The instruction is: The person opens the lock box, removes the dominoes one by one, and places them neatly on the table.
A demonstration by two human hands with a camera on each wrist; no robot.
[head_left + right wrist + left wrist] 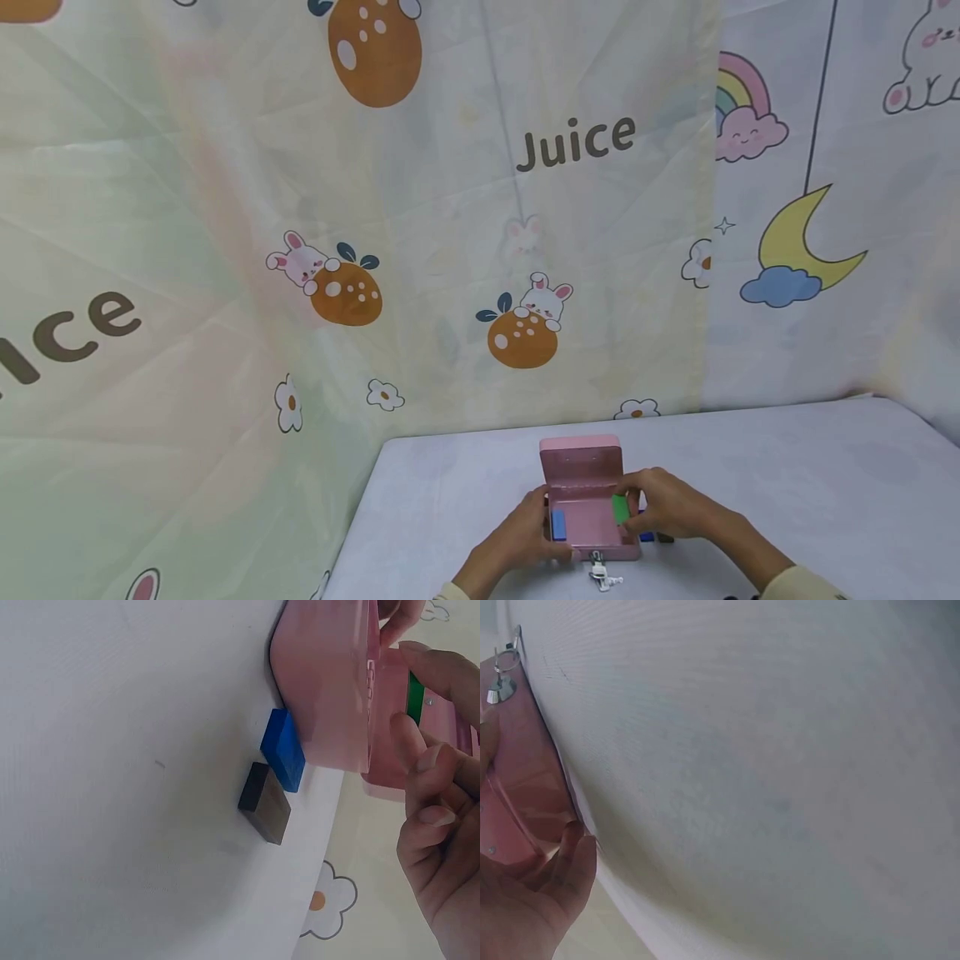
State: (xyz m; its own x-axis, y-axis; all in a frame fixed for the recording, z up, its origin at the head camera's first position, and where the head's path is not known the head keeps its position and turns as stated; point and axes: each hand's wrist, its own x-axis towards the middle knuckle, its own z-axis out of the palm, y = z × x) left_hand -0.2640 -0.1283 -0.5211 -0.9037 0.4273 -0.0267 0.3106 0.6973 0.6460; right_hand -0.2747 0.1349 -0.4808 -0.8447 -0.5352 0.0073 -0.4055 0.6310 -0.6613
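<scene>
A pink metal box (590, 521) lies on the table with its hinged lid (581, 465) raised at the back. My left hand (523, 531) grips the box's left side, thumb at the front edge and fingertips toward the back corner. A light blue block (558, 525) stands inside along the left wall. Between thumb and fingers, my right hand (666, 502) pinches a green block (620, 508) at the right side of the box's opening. In the right wrist view, part of that green block (415, 699) is hidden by the fingers.
Outside the box's right side lie a dark blue block (283, 750) and a brown block (266, 806) beside it. Small keys (600, 573) hang at the front latch. White cloth covers the table (787, 492); a printed curtain (450, 208) rises behind it.
</scene>
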